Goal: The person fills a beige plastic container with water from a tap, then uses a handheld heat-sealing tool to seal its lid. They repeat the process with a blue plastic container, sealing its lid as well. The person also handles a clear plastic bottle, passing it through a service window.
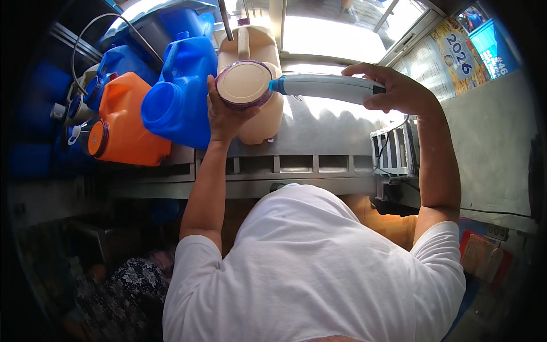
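Note:
A beige plastic water jug (259, 122) stands on the metal counter, its wide round cap (245, 82) toward me with a purple band around the rim. My left hand (225, 111) is closed round the near left side of the cap, thumb underneath. Held level in my right hand (404, 91) is a slim white corded tool that looks like a heat gun (325, 86). Its blue nozzle comes right up to the cap's right edge; whether they touch I cannot tell. Left of the beige jug stand a blue jug (191, 85) and an orange jug (134, 114).
More blue containers (128, 62) crowd the far left beside a curved hose (85, 34). A white slatted rack (393, 148) stands at the counter's right end, with a cord (387, 142) hanging by it. Behind is a bright window (330, 40). Patterned cloth (139, 285) shows at lower left.

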Motion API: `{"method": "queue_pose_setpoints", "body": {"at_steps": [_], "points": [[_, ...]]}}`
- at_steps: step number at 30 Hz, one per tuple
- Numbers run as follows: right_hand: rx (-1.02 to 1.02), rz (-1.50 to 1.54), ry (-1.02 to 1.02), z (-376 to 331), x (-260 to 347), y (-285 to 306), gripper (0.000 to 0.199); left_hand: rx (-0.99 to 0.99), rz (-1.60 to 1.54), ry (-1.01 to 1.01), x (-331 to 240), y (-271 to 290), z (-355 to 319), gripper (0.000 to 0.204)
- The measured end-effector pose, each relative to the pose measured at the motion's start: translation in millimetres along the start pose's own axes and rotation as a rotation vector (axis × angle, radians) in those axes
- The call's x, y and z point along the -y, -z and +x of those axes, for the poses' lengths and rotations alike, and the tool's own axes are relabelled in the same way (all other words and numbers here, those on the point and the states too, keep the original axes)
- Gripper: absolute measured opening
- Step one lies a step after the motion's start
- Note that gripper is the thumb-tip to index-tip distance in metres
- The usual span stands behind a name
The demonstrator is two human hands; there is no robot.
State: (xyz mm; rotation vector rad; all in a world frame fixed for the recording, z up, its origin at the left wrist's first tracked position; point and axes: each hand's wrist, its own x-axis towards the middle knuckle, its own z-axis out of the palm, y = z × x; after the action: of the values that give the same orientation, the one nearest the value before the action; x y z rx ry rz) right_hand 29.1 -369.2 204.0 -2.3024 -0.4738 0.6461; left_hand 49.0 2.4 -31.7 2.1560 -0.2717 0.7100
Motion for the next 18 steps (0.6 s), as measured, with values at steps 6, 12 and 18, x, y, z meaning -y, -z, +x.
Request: {"method": "queue_pose_setpoints", "body": {"at_steps": [6,12,18], "points": [[0.049,0.029,0.017,2,7,-6,0.071,0.015,0.011,0.100,-8,0,-1,0.145],[0.060,0.032,0.019,5,18,-17,0.074,-0.031,0.006,0.102,-9,-3,-1,0.153],[0.035,-0.043,0.132,10,37,-27,0.072,-0.041,0.066,0.075,-13,-2,-2,0.155]]}}
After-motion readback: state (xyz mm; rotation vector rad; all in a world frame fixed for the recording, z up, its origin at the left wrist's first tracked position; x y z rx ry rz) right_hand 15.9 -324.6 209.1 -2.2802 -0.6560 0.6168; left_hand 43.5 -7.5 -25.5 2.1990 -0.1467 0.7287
